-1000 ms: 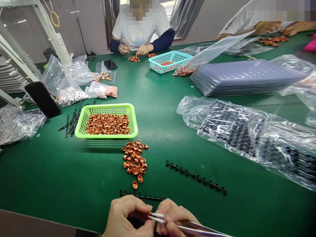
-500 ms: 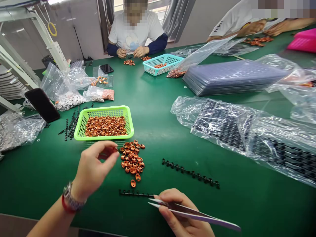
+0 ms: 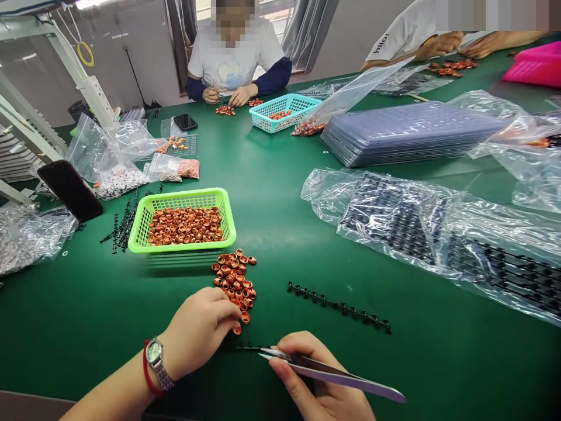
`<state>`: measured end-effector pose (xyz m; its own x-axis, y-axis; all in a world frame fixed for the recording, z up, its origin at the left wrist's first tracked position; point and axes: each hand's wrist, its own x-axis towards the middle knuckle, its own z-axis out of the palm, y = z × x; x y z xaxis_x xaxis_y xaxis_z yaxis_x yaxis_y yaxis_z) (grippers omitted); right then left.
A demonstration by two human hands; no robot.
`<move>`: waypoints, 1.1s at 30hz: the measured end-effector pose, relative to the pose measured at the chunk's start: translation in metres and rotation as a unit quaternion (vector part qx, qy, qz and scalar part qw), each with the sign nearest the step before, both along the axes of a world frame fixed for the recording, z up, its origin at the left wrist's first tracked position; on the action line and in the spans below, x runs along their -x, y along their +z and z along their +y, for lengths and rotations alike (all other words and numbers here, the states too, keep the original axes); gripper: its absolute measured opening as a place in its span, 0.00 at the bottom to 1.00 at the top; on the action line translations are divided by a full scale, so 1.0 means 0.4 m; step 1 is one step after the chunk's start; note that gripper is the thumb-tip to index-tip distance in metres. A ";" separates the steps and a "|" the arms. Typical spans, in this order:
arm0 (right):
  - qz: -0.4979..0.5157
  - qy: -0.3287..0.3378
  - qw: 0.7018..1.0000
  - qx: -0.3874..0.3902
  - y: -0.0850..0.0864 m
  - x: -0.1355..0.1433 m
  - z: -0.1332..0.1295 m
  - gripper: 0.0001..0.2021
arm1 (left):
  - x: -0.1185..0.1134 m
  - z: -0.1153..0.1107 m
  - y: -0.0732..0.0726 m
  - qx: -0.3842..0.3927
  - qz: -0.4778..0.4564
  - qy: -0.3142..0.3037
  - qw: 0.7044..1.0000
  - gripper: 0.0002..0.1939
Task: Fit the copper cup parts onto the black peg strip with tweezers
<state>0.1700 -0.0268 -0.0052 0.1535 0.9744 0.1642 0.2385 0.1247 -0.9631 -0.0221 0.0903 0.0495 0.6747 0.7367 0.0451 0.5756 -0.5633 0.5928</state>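
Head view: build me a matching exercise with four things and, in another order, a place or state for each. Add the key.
Things
1. tweezers
2. lime-green basket
3. left hand
4. pink container

Places or states
A. full of coppery pieces
B. at the picture's upper right edge
C. held in the right hand
D. fingers at the near end of a loose pile

Pairs: 1-C, 2-A, 3-D, 4-B
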 end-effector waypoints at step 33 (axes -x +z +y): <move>-0.023 -0.003 0.999 0.028 -0.012 0.010 0.036 0.11 | 0.009 -0.209 -0.152 -0.191 -0.130 0.057 0.971 0.14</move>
<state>0.1659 -0.0124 -0.0102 0.1520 0.9815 0.1166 0.2835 0.0698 -0.9564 -0.0258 0.0067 -0.0112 0.5190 0.7021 0.4876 0.5058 -0.7121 0.4869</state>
